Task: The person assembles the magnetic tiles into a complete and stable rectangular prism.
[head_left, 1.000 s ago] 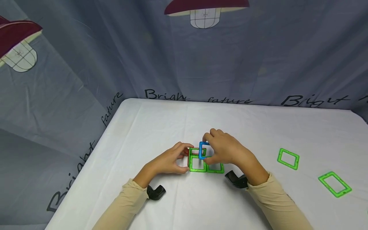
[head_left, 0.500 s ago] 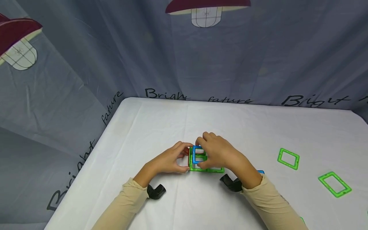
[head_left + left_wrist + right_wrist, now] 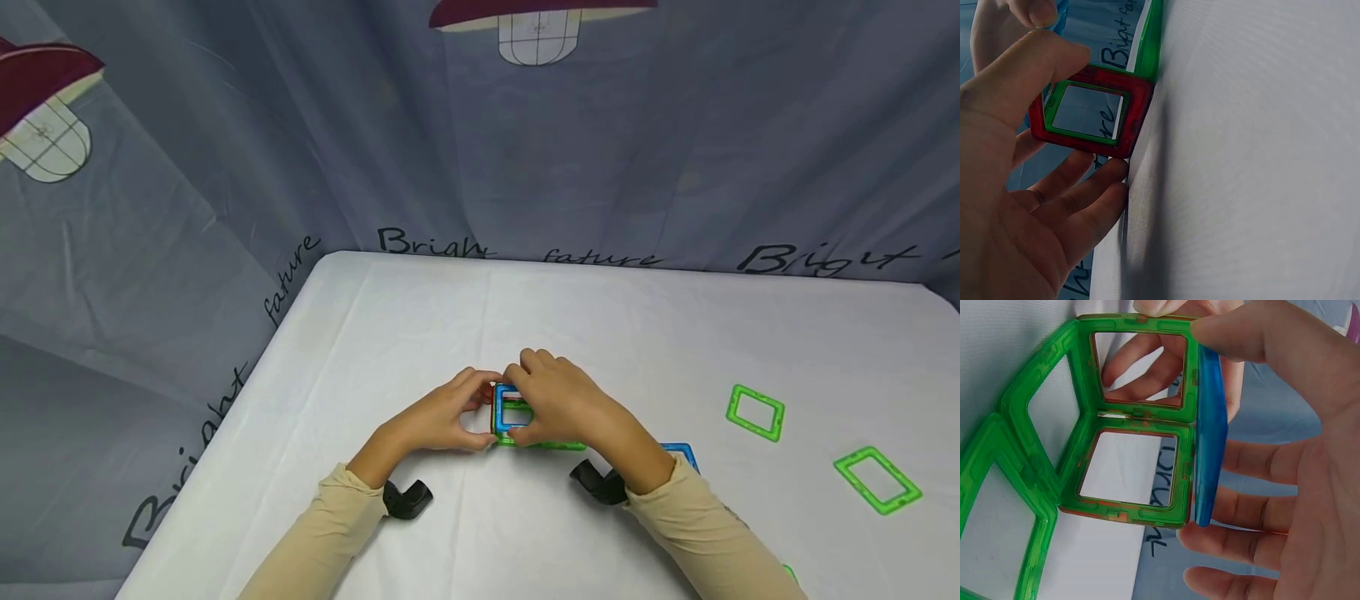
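Probably light and stiff, the blue tile frame [image 3: 1211, 437] is aptly edge-pinched by the right hand [image 3: 566, 402], the red tile frame [image 3: 1140, 107] by the left hand [image 3: 441, 417]

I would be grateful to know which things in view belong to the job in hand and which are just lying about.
Job in hand:
left hand, holding red tile
right hand, pinching blue tile
joined green tiles

Apparently lying about:
farther green tile
nearer green tile
second blue tile, partly behind right sleeve
green sliver
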Action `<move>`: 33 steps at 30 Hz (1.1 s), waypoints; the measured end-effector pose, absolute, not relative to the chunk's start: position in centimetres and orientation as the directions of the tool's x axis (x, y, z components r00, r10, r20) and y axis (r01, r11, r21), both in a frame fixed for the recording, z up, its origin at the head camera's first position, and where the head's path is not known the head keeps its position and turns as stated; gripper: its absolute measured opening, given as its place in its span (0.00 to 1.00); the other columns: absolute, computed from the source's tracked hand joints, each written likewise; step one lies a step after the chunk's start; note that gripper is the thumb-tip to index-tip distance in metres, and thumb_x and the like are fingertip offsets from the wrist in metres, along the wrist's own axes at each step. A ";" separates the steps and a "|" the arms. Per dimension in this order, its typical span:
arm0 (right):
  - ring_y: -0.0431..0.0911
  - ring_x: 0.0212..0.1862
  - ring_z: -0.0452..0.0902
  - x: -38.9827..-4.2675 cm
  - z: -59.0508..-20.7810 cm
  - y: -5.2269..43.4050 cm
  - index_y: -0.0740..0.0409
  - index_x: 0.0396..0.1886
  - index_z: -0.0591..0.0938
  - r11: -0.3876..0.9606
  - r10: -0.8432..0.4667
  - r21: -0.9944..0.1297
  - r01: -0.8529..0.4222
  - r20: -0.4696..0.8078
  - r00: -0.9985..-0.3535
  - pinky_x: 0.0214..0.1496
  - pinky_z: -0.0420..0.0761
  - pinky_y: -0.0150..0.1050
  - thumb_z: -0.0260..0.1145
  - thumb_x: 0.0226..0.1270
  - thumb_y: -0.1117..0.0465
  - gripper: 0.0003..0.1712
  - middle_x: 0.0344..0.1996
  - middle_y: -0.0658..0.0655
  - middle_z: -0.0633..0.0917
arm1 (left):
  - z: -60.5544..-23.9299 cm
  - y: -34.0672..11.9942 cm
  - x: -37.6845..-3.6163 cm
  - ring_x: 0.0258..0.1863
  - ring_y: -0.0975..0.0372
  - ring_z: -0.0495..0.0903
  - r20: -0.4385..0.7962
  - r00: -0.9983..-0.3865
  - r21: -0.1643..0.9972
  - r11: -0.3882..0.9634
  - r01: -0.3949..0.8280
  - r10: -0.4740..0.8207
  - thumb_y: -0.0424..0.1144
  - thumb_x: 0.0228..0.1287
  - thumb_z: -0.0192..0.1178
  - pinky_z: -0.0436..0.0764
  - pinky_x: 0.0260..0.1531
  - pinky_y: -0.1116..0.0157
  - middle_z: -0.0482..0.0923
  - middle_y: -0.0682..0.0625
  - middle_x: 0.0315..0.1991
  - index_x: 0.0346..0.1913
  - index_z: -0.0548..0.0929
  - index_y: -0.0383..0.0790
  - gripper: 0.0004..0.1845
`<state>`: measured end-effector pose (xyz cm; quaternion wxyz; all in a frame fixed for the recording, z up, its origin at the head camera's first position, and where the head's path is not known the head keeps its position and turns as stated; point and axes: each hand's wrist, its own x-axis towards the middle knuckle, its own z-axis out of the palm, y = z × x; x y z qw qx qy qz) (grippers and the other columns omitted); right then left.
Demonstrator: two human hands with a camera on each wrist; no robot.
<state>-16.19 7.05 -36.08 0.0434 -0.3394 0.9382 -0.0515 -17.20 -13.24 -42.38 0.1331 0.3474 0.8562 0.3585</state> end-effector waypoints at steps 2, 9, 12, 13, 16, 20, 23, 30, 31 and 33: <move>0.42 0.34 0.63 -16.2 -36.1 7.1 0.56 0.45 0.76 0.760 -0.646 -0.126 -0.638 -0.041 -0.762 0.33 0.68 0.34 0.71 0.40 0.43 0.34 0.32 0.50 0.70 | -42.4 -13.2 -17.2 0.51 0.63 0.73 0.021 -0.723 0.706 0.501 0.500 0.691 0.39 0.50 0.66 0.75 0.52 0.69 0.65 0.50 0.51 0.63 0.61 0.45 0.37; 0.42 0.33 0.64 -16.5 -36.2 7.3 0.57 0.44 0.76 0.741 -0.665 -0.139 -0.656 -0.020 -0.747 0.32 0.68 0.33 0.69 0.42 0.42 0.32 0.31 0.50 0.70 | -42.3 -13.2 -17.1 0.51 0.63 0.73 0.030 -0.727 0.706 0.500 0.501 0.686 0.39 0.50 0.66 0.75 0.52 0.69 0.66 0.50 0.50 0.63 0.61 0.44 0.36; 0.42 0.33 0.64 -16.5 -36.2 7.3 0.58 0.43 0.76 0.731 -0.672 -0.156 -0.664 0.000 -0.740 0.32 0.68 0.33 0.69 0.42 0.43 0.31 0.31 0.50 0.70 | -42.3 -13.2 -17.1 0.51 0.64 0.73 0.033 -0.728 0.705 0.501 0.503 0.685 0.39 0.50 0.66 0.75 0.51 0.69 0.66 0.51 0.50 0.63 0.61 0.44 0.36; 0.42 0.33 0.64 -16.6 -36.2 7.3 0.58 0.43 0.76 0.729 -0.674 -0.160 -0.666 0.004 -0.739 0.32 0.68 0.32 0.69 0.42 0.43 0.31 0.31 0.50 0.70 | -42.2 -13.2 -17.1 0.51 0.64 0.73 0.033 -0.728 0.705 0.500 0.503 0.685 0.39 0.50 0.66 0.75 0.51 0.69 0.66 0.51 0.50 0.63 0.61 0.44 0.36; 0.42 0.34 0.64 -16.6 -36.3 7.4 0.58 0.44 0.76 0.725 -0.678 -0.160 -0.670 0.007 -0.735 0.32 0.68 0.33 0.69 0.42 0.43 0.32 0.31 0.50 0.70 | -42.2 -13.2 -17.1 0.51 0.64 0.73 0.035 -0.727 0.701 0.502 0.506 0.685 0.39 0.50 0.66 0.75 0.51 0.69 0.66 0.51 0.51 0.63 0.61 0.43 0.36; 0.42 0.35 0.65 -16.6 -36.3 7.4 0.57 0.45 0.76 0.728 -0.676 -0.153 -0.668 0.002 -0.737 0.33 0.69 0.33 0.70 0.41 0.43 0.32 0.32 0.50 0.70 | -42.3 -13.2 -17.1 0.50 0.64 0.73 0.035 -0.726 0.697 0.504 0.510 0.687 0.39 0.50 0.66 0.75 0.51 0.69 0.66 0.51 0.51 0.62 0.61 0.43 0.36; 0.42 0.35 0.65 -16.5 -36.3 7.4 0.56 0.45 0.76 0.730 -0.673 -0.153 -0.666 0.005 -0.740 0.33 0.69 0.34 0.70 0.41 0.43 0.32 0.32 0.50 0.70 | -42.3 -13.2 -17.1 0.51 0.64 0.73 0.031 -0.724 0.696 0.505 0.510 0.689 0.40 0.50 0.66 0.75 0.51 0.69 0.66 0.51 0.51 0.63 0.61 0.43 0.37; 0.43 0.36 0.65 -16.6 -36.3 7.5 0.55 0.44 0.77 0.729 -0.674 -0.149 -0.668 0.013 -0.739 0.34 0.70 0.34 0.70 0.42 0.41 0.32 0.32 0.50 0.71 | -42.3 -13.2 -17.1 0.51 0.64 0.73 0.032 -0.724 0.701 0.501 0.508 0.689 0.40 0.51 0.66 0.75 0.51 0.69 0.66 0.51 0.51 0.63 0.60 0.44 0.37; 0.43 0.36 0.65 -16.6 -36.3 7.5 0.55 0.44 0.77 0.729 -0.674 -0.146 -0.669 0.014 -0.738 0.34 0.70 0.34 0.70 0.42 0.40 0.32 0.32 0.50 0.71 | -42.3 -13.2 -17.1 0.51 0.64 0.73 0.030 -0.725 0.703 0.501 0.505 0.688 0.40 0.51 0.66 0.75 0.52 0.69 0.66 0.51 0.51 0.63 0.60 0.44 0.37; 0.43 0.36 0.65 -16.6 -36.3 7.4 0.55 0.44 0.77 0.731 -0.673 -0.142 -0.668 0.012 -0.739 0.34 0.70 0.34 0.69 0.43 0.40 0.32 0.32 0.50 0.71 | -42.3 -13.2 -17.1 0.52 0.64 0.73 0.029 -0.726 0.707 0.499 0.501 0.688 0.40 0.51 0.66 0.75 0.52 0.69 0.65 0.51 0.51 0.63 0.60 0.44 0.37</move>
